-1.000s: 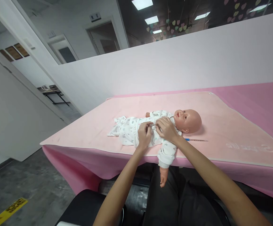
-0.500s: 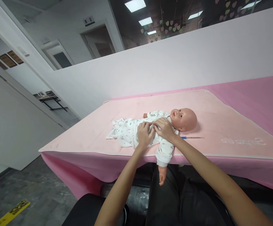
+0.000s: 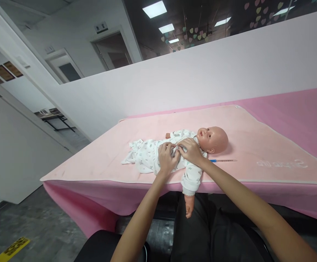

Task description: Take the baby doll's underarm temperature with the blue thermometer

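A bald baby doll [image 3: 214,139] lies on its back, its head to the right and one arm hanging over the table's front edge. It wears a white printed baby top [image 3: 191,177] and matching trousers [image 3: 145,156]. Both my hands meet on the front of the top. My left hand [image 3: 167,156] pinches a fold of the cloth near the waist. Close beside it, my right hand [image 3: 190,151] has its fingers closed on the same cloth at the chest. The fingertips partly hide the fold between them.
A thermometer-like stick with a blue end [image 3: 222,160] lies beside the doll's shoulder. Under the doll is a pale pink towel [image 3: 257,138] over a darker pink tablecloth [image 3: 306,105]. A white partition wall [image 3: 202,83] stands behind the table. The table's edge is close to my lap.
Both hands stay at the doll's top with small finger movements, and a bit more of the white fold shows between them. The view has shifted slightly.
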`<state>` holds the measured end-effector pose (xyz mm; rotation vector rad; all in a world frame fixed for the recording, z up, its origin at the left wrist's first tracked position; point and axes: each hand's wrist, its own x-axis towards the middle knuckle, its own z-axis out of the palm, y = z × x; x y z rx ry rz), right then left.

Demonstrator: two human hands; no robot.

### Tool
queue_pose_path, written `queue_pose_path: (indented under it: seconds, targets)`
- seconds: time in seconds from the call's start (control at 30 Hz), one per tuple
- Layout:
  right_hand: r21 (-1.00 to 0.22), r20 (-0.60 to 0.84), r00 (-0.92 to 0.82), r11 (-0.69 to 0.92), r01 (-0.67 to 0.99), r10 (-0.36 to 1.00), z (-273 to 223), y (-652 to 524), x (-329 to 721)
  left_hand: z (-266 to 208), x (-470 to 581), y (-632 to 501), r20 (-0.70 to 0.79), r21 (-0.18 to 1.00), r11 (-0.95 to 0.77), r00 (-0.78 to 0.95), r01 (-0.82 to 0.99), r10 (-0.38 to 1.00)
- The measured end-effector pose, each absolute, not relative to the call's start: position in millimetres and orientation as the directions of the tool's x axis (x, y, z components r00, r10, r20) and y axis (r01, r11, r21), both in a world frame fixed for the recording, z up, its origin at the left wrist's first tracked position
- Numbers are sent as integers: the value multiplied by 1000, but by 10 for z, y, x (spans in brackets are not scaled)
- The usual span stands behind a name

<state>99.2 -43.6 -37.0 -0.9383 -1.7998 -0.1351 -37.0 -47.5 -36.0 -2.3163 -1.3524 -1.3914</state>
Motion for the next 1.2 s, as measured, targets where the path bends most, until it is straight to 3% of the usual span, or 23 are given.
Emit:
queue_pose_path:
  seconds: [0.17,0.37,0.67,0.8,1.03,1.2]
  targets:
    - [-355,835,-130,703,617,535,-371,-436,989,-358,-370,-456,732,348,-579,173,737,659]
    - [-395,827,-99,698,598,553,-368,-414,989,-352,-414,-417,664,492,-598,171,633,728]
    - [-447,809,-74,693,566,582,-381,-415,1007,-361,-511,-350,564,741,-607,224,288,795]
    - [-450,804,-83,694,563,589,-373,-428,1012,-315,-513,-398,567,692,-613,237,382,789]
    - [-441,807,-82,690,573,585,-343,-451,1017,-277,-633,-571,623,451,-605,253,656,740]
    - [-425,794,-100,665,614,600,-341,-452,1023,-287,-951,-633,569,506,-484,146,714,810]
